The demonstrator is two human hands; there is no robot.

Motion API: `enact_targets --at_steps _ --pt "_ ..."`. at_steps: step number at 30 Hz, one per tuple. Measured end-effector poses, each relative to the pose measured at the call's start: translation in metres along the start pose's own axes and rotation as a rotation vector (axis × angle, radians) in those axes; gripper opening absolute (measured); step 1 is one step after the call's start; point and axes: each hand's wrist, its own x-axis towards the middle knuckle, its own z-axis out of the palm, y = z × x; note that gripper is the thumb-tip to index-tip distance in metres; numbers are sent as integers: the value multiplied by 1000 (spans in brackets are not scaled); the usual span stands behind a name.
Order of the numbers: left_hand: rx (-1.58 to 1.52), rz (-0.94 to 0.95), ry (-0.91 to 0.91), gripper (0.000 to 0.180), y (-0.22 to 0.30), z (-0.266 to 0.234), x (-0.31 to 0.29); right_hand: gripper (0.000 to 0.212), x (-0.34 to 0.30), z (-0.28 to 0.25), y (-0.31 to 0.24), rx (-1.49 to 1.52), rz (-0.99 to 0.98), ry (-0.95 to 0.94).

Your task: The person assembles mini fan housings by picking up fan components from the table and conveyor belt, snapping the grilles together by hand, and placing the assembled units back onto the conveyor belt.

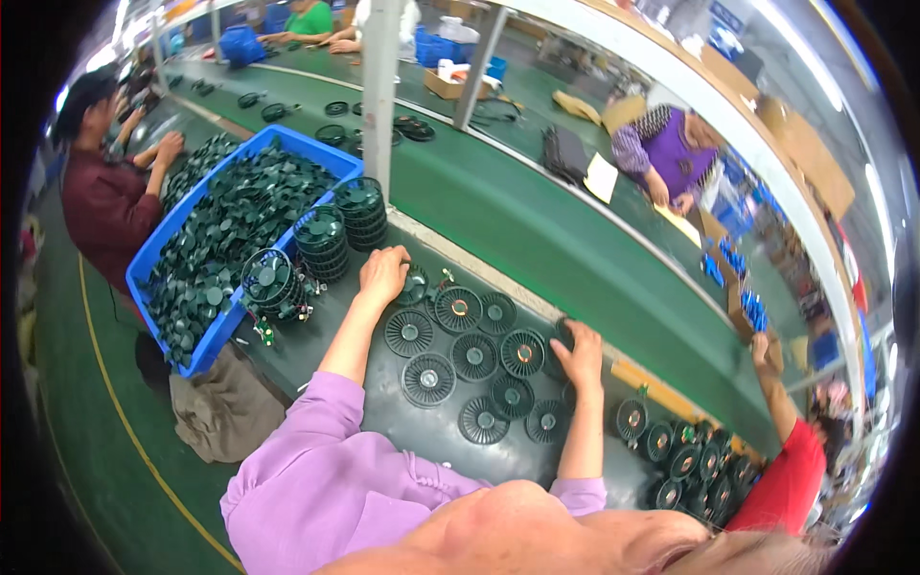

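My left hand (385, 274) is curled at the edge of a small dark green fan grille (414, 287), at the far left of a group of round grilles; its thumb is hidden. At the group's right side, my right hand (581, 356) has its thumb and fingers spread, touching a dark round part (563, 333) it partly covers. Between my hands lie several round slatted fan grilles (473, 356), flat and close together. Copper-coloured rings show in the middle of two, one being the fan grille with a motor coil (522, 353).
Left, a blue bin (213, 353) holds many small green discs, with stacked round housings (321, 240) beside it. More coiled housings (682, 462) lie at right near a red-sleeved person (791, 479). A green conveyor belt (537, 240) and a white post (379, 105) stand beyond. Other people sit around.
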Motion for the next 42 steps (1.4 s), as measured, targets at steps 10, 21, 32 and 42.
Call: enact_targets --at_steps 10,21,32,42 --pt "-807 -57 350 28 14 12 31 23 10 -21 -37 590 139 269" --pt "-2193 -344 -767 39 129 27 -34 43 16 14 -139 819 59 319" --pt "-2160 -397 -656 30 134 36 -43 79 12 19 -157 287 -292 202" --pt "-1391 119 93 28 159 21 -73 94 7 31 -169 904 -138 158"
